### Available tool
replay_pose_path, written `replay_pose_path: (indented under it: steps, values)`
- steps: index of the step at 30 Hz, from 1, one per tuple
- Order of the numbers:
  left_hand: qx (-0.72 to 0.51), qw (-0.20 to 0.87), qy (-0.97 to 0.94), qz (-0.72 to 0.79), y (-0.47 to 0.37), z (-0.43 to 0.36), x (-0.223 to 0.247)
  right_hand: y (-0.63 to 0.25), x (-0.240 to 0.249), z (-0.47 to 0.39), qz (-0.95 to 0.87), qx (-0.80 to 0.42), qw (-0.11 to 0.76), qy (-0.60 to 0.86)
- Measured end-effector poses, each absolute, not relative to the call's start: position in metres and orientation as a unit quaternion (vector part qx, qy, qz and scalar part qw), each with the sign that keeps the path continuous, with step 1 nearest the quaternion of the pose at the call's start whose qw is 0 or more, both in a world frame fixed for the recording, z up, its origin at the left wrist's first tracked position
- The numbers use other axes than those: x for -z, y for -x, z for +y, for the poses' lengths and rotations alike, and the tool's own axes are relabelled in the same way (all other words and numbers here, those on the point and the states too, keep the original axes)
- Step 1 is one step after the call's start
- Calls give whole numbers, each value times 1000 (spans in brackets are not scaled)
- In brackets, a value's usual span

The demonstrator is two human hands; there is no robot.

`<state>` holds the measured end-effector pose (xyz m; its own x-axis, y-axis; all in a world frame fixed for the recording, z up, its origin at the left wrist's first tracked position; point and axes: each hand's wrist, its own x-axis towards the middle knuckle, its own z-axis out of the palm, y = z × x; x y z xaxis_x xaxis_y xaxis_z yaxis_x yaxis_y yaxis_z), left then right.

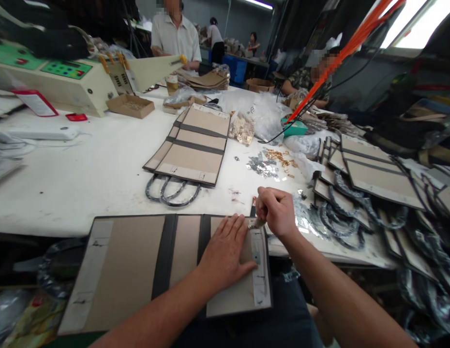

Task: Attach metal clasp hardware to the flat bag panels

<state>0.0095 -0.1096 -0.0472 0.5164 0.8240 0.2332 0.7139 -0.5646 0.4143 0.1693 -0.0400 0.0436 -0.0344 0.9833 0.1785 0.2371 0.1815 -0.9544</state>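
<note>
A folding bag panel (134,261), tan board with black edging and dark fold strips, lies across the table's front edge and my lap. My left hand (225,253) rests flat on its right section, fingers stretched out and thumb to the right. Beside it runs a whitish strip (260,270) with dark marks along the panel's right edge. My right hand (277,210) is closed in a fist over the panel's top right corner. A small pale piece shows under the fist, but its kind is hidden. A wrapped black handle (52,270) sticks out at the panel's left.
Similar panels with looped handles (196,140) lie ahead, with more stacked (381,169) at right. Loose silver metal plates (263,165) and gold pieces (281,157) are spread between. A cream machine (65,87) stands back left. An orange strap (330,63) hangs at right. Other people work behind.
</note>
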Motion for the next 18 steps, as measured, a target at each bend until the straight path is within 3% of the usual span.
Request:
replay_pose_path:
  steps: [5,10,18]
  values:
    - [-217,136,-856,448,-12,-109,49,-153,-59,-45,-617,-428,503,427]
    - [-206,152,-851,459,-12,-110,47,-147,-60,-47,-645,-431,436,456]
    - [-192,142,-857,455,-11,-109,45,-167,-47,-48,-588,-447,521,427]
